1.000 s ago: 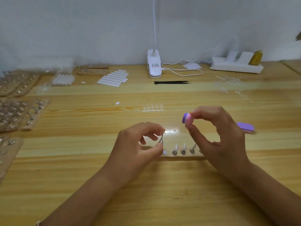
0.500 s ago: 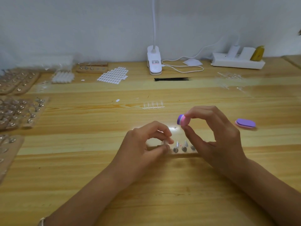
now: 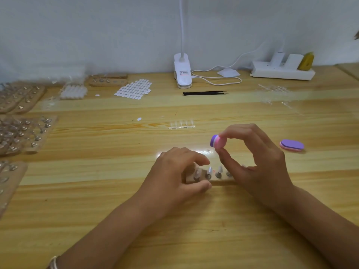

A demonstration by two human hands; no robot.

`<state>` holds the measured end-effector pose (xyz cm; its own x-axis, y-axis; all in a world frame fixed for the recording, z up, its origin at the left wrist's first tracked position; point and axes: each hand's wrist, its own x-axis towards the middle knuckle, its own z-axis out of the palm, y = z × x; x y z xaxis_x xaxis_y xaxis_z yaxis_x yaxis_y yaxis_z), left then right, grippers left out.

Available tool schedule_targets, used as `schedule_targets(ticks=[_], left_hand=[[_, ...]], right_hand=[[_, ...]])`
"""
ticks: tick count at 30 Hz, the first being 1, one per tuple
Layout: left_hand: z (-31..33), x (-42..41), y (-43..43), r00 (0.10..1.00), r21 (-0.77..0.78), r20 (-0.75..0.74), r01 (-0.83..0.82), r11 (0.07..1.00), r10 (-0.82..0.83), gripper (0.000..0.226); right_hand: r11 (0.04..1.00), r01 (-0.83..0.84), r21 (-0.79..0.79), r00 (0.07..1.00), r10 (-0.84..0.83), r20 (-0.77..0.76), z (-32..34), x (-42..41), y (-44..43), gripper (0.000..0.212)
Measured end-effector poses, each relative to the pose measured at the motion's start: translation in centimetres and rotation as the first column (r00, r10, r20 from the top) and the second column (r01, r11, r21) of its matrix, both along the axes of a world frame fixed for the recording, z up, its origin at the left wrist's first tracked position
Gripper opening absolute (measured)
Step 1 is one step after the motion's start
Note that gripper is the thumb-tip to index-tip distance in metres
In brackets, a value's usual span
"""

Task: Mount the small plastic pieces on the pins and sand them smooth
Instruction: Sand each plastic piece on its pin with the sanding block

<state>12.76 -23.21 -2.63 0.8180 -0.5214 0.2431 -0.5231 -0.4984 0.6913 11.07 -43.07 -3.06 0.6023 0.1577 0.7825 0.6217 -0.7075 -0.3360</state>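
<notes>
We see metal pins (image 3: 218,174) standing upright in a wooden strip (image 3: 223,179), several capped with small translucent plastic pieces (image 3: 209,169). The left hand (image 3: 174,171) grips the strip's left end. Above them, the purple-and-pink sanding block (image 3: 217,141) sits pinched on edge in the right hand (image 3: 258,162).

Both bare forearms come in from the bottom corners and meet near the middle. The left hand (image 3: 174,175) sits low, palm down and fingers curled, with the thumb along the front edge of the pin strip (image 3: 213,180) and the index finger arched over its back at the left end. The right hand (image 3: 258,164) is a touch higher just beside it, pinching the small sanding block (image 3: 218,141) between the thumb tip below and the index tip on top, other fingers fanned loosely behind.
</notes>
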Motion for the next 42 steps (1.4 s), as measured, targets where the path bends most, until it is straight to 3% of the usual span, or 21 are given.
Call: schedule_targets(ticks=[6, 11, 15, 17, 20, 24, 28, 31, 36, 39, 42], left_hand=[[-0.4, 0.3, -0.8, 0.996, -0.014, 0.092, 0.016, 1.0, -0.014, 0.006], [-0.7, 0.3, -1.1, 0.893, 0.091, 0.449, -0.019, 0.996, -0.024, 0.012], [-0.6, 0.1, -0.8, 0.832, 0.081, 0.552, 0.007, 0.997, -0.05, 0.011], [-0.2, -0.2, -0.6, 0.873, -0.021, 0.488, 0.014, 1.0, -0.002, 0.005], [0.6, -0.6, -0.3, 0.957, -0.244, 0.265, -0.053, 0.968, 0.119, 0.003], [0.9, -0.4, 0.3, 0.992, -0.4, -0.006, -0.116, 0.909, 0.124, 0.008], [1.1, -0.1, 0.3, 0.994, -0.446, -0.027, -0.107, 0.889, 0.107, 0.007], [1.2, -0.1, 0.4, 0.996, -0.467, -0.032, -0.093, 0.88, 0.088, 0.005], [1.1, -0.1, 0.5, 0.996, -0.453, -0.034, -0.094, 0.887, 0.088, 0.007], [1.1, -0.1, 0.4, 0.996, -0.452, -0.008, -0.078, 0.889, 0.084, 0.008], [1.1, -0.1, 0.6, 0.993, -0.453, -0.011, -0.108, 0.885, 0.116, 0.006]], right_hand=[[0.999, 0.019, 0.037, 0.994, -0.015, -0.109, -0.3, 0.1, -0.1, 0.018], [0.999, 0.014, 0.035, 0.994, -0.01, -0.107, -0.4, 0.1, 0.0, 0.017], [0.999, 0.024, 0.023, 0.994, -0.021, -0.11, -0.3, 0.1, -0.1, 0.021], [0.999, 0.029, 0.043, 0.994, -0.024, -0.11, -0.2, 0.1, -0.2, 0.024], [0.996, 0.006, 0.09, 0.996, 0.002, -0.086, 0.3, 0.0, -0.3, 0.022], [0.996, -0.08, 0.05, 0.994, 0.076, 0.082, 0.8, -0.7, 0.0, 0.026], [0.982, -0.171, -0.082, 0.967, 0.183, 0.179, 0.7, -1.1, 0.8, 0.03], [0.981, -0.137, -0.137, 0.975, 0.158, 0.158, 0.7, -0.7, 0.4, 0.027], [0.986, -0.14, -0.087, 0.976, 0.153, 0.157, 0.7, -0.6, -0.1, 0.026], [0.97, -0.185, -0.158, 0.962, 0.211, 0.171, 0.1, -0.9, 0.9, 0.033], [0.971, -0.115, -0.209, 0.977, 0.149, 0.153, 0.5, -0.4, -0.1, 0.021]])
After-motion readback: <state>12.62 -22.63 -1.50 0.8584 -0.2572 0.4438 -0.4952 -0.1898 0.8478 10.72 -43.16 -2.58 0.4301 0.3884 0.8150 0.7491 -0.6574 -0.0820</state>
